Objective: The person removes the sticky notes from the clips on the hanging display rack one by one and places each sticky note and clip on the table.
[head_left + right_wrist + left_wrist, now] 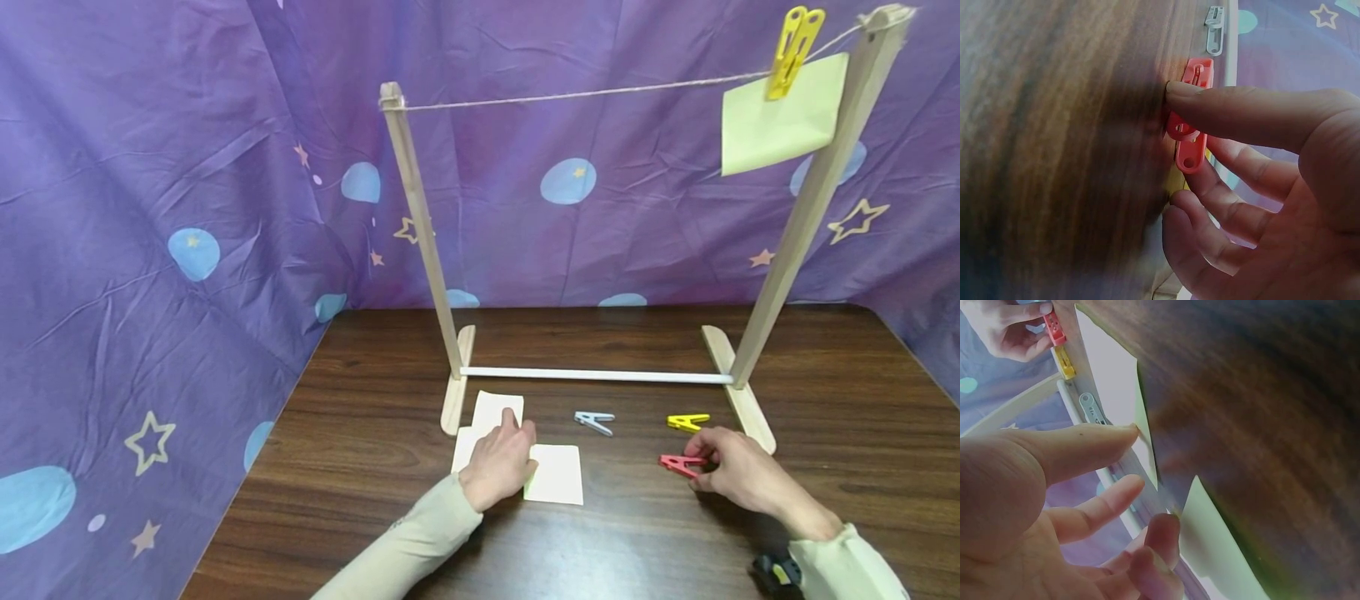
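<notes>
My left hand is over pale sheets of paper on the table. Its thumb tip comes right at the edge of the right-hand sheet, with the other fingers loosely bent above an upper sheet and a left one. In the left wrist view, the thumb overlaps the near sheet. My right hand pinches a red clothespin by its handle end, thumb on the near side, fingers behind. The clothespin is low at the tabletop. A yellow clothespin lies just beyond it, a light blue clothespin farther left.
Behind the clothespins stands a wooden frame with a left post, a right post and a white bottom bar. A string joins the post tops. A yellow clothespin holds a pale green sheet on it.
</notes>
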A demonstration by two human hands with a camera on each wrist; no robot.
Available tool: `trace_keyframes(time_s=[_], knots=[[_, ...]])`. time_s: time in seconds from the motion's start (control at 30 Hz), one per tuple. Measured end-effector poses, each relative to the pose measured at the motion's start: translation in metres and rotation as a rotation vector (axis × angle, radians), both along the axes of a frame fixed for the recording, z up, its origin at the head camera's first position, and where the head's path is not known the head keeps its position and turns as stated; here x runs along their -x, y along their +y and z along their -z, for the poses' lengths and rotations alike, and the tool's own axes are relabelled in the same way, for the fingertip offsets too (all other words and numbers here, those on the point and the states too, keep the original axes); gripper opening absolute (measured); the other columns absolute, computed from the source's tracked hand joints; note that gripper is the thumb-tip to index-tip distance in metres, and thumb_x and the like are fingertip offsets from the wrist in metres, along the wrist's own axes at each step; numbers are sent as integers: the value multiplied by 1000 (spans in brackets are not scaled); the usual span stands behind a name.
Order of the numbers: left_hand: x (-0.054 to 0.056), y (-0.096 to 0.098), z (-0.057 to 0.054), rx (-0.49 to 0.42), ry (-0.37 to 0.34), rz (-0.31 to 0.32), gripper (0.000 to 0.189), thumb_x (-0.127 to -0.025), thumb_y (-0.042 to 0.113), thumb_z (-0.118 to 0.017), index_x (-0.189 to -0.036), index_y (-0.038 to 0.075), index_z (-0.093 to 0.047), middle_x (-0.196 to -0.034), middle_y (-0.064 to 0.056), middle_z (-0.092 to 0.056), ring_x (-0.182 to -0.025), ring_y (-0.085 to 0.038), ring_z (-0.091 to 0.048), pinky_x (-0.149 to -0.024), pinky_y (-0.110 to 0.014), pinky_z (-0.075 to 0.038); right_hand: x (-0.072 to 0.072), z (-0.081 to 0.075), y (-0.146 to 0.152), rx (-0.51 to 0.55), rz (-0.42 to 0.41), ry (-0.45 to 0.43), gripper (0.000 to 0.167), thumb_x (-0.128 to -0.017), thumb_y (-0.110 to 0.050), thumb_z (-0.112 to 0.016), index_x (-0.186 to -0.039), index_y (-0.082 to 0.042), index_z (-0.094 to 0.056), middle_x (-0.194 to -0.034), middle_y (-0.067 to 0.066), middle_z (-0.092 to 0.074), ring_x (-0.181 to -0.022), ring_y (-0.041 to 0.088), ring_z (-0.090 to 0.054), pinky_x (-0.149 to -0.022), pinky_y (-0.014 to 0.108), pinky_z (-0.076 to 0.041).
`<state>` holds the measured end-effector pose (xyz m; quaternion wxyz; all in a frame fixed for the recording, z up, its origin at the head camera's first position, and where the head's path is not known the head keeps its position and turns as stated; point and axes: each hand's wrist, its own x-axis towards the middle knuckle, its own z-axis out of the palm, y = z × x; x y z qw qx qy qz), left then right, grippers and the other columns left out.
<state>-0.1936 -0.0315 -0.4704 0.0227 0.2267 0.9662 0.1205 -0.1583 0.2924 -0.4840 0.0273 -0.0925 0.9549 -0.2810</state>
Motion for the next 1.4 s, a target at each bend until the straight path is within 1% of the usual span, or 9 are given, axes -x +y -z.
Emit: trace_keyframes(time_s=[0.33,0.67,0.83,0.97,1.07,1.13,1.2,1.3,1.4], knots=[[0,1,0,-5,-10,19,16,-81,16,-72,-90,8,-61,-90,-9,-47,-54,-14,-48,-42,-26,-37,0,-2,1,1,10,-12,34,-60,-11,-85,-87,-9,-64,-78,-1,-61,-66,6,-50,-57,23,-37],[1,2,0,8,-12,40,11,-81,13,-70,-88,8,-63,-87,-7,-50,-56,-13,-49,-44,-25,-38,1,-2,3,14,-3,-13,37,-59,-12,-86,-89,-8,-65,-80,-1,-63,-69,7,-53,-58,23,-38],[1,1,-1,-9,-9,42,6,-80,12,-66,-85,9,-63,-86,-6,-50,-57,-13,-49,-45,-25,-38,1,-4,7,31,-15,14,37,-61,-15,-86,-90,-7,-65,-82,0,-65,-69,5,-55,-59,22,-40],[3,1,-6,-56,-12,45,2,-82,12,-63,-82,10,-63,-84,-4,-51,-58,-12,-49,-47,-24,-38,-1,-10,9,45,-29,56,39,-63,-21,-87,-92,-9,-65,-87,1,-68,-71,4,-56,-60,22,-42],[7,0,-14,-101,-34,41,4,-83,16,-64,-84,12,-64,-86,-2,-52,-63,-12,-51,-50,-24,-40,-2,-20,10,37,-31,90,41,-64,-27,-88,-94,-11,-66,-91,1,-68,-75,4,-55,-62,23,-42],[10,0,-22,-139,-57,40,5,-85,20,-64,-85,15,-64,-88,-1,-54,-67,-11,-51,-54,-23,-41,-2,-30,11,25,-30,127,40,-65,-27,-87,-96,-11,-66,-90,1,-67,-76,4,-55,-63,24,-42],[14,-1,-33,-207,-86,56,6,-86,22,-64,-87,16,-64,-90,-2,-57,-73,-10,-52,-60,-22,-42,-2,-42,13,0,-23,194,39,-66,-28,-87,-95,-13,-67,-89,0,-67,-77,2,-53,-64,25,-43],[20,-1,-54,-364,-143,94,8,-88,23,-64,-91,16,-66,-93,-2,-62,-75,-10,-52,-66,-20,-42,0,-67,18,-43,-19,328,37,-66,-26,-87,-95,-14,-67,-87,-3,-66,-76,-3,-51,-63,25,-43],[27,0,-73,-611,-262,117,11,-90,18,-63,-97,11,-67,-92,-7,-65,-67,-9,-54,-61,-19,-42,0,-99,22,-90,-10,463,35,-66,-22,-87,-94,-16,-67,-86,-4,-65,-74,-8,-48,-62,21,-42]])
